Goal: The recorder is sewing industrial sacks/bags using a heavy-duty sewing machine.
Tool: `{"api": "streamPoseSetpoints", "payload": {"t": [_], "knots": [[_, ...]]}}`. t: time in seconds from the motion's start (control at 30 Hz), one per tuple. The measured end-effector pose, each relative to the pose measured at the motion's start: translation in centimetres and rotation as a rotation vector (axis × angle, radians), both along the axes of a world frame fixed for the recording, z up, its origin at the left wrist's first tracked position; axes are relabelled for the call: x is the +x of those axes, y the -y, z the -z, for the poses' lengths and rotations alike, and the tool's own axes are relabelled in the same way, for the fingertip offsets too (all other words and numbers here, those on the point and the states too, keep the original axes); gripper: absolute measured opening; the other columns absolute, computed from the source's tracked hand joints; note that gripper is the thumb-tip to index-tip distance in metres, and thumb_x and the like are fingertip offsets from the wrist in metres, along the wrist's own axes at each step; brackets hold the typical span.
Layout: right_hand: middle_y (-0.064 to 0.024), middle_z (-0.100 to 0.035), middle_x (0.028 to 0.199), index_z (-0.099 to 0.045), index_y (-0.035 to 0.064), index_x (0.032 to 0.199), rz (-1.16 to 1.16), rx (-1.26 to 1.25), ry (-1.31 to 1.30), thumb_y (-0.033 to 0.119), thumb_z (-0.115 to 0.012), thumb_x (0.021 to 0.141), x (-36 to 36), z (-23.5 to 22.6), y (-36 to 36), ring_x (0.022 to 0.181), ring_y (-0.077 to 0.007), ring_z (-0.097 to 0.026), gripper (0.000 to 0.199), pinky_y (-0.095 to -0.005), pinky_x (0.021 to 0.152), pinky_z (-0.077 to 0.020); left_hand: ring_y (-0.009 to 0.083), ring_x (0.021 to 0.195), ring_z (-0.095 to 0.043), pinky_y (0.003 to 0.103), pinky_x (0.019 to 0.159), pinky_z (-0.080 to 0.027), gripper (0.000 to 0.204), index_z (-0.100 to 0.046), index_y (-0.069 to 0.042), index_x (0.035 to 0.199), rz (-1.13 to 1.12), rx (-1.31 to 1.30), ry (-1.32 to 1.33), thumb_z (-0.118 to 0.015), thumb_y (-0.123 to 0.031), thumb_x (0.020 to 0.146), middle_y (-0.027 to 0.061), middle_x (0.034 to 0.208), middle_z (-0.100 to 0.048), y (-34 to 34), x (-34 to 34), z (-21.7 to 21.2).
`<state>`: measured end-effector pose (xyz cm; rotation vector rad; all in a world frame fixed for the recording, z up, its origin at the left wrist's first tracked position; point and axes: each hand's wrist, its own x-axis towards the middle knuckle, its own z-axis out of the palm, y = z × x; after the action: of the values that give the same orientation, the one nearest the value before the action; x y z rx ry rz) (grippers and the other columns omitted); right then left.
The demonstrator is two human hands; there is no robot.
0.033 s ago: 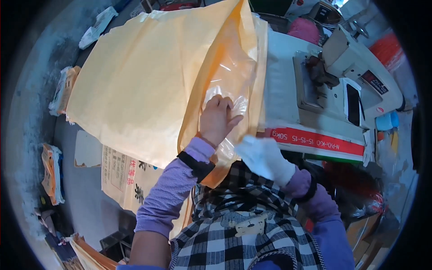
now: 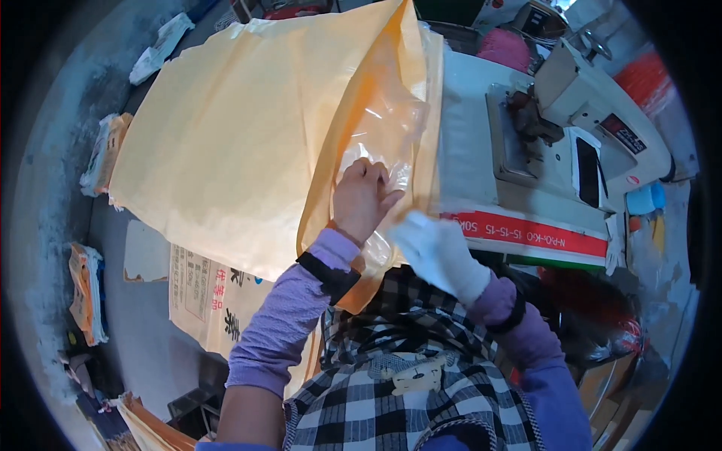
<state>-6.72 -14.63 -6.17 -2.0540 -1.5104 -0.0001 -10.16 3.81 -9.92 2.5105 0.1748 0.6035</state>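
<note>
Yellow sack (image 2: 226, 150), mouth open, lies left of sewing machine (image 2: 579, 90). Hands apart: bare left hand (image 2: 361, 199) on sack's clear liner (image 2: 385, 124), gloved right hand (image 2: 440, 252) blurred alongside; cannot tell either grip.

Left arm (image 2: 289, 323) and right arm (image 2: 530, 338) reach forward.
Left grip (image 2: 359, 201) is bare, fingers (image 2: 361, 170) curled, thumb (image 2: 392, 201) held out; right grip (image 2: 440, 254) is white-gloved, blurred, angled inward toward the left.

Your head-worn fisheye looks steeply down from close above your left hand (image 2: 359, 201) and right hand (image 2: 444, 255), facing forward beyond your apron (image 2: 414, 410).
</note>
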Motion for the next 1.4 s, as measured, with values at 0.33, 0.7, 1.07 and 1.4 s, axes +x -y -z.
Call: {"api": "streamPoseSetpoints", "payload": {"t": [0.33, 0.7, 1.07, 1.4], "knots": [[-0.0208, -0.064, 0.076, -0.064, -0.0037, 0.085, 0.430, 0.147, -0.752, 0.025, -0.065, 0.088, 4.0, 2.2, -3.0, 0.070, -0.0387, -0.064, 0.028, -0.0412, 0.063, -0.0513, 0.0281, 0.083, -0.059, 0.036, 0.072, -0.047, 0.016, -0.063, -0.005, 0.087, 0.109, -0.201, 0.046, -0.075, -0.011, 0.078, 0.0087, 0.085, -0.059, 1.4, -0.2, -0.2], [-0.0124, -0.064, 0.066, -0.067, -0.0030, 0.082, 0.380, 0.128, -0.995, 0.032, -0.060, 0.091, 6.4, 3.3, -4.2, 0.056, -0.0224, -0.063, 0.037, -0.0337, 0.055, -0.0522, 0.0281, 0.120, -0.050, 0.048, 0.109, -0.031, 0.026, -0.060, -0.011, 0.117, 0.115, -0.279, -0.085, -0.056, -0.020, 0.094, 0.0078, 0.126, -0.057, -1.8, 1.2, 0.4], [-0.0003, -0.055, 0.062, -0.061, 0.0014, 0.072, 0.379, 0.212, -1.192, 0.022, -0.058, 0.092, 6.2, 2.5, -2.8, 0.051, -0.0080, -0.049, 0.029, -0.0241, 0.046, -0.0380, 0.0358, 0.142, -0.027, 0.044, 0.111, -0.034, 0.047, -0.040, -0.022, 0.144, -0.128, 0.253, -0.218, -0.047, -0.028, 0.098, 0.0116, 0.155, -0.028, -1.7, 1.5, 1.4], [-0.0043, -0.050, 0.055, -0.055, -0.0006, 0.066, 0.400, 0.307, -0.995, 0.018, -0.061, 0.090, 6.2, 4.8, -3.0, 0.048, -0.0113, -0.046, 0.031, -0.0286, 0.048, -0.0383, 0.0364, 0.139, -0.032, 0.042, 0.110, -0.035, 0.046, -0.042, -0.022, 0.143, -0.154, 0.255, -0.234, -0.047, -0.027, 0.097, 0.0134, 0.154, -0.030, -1.6, 1.5, 1.3]]}}
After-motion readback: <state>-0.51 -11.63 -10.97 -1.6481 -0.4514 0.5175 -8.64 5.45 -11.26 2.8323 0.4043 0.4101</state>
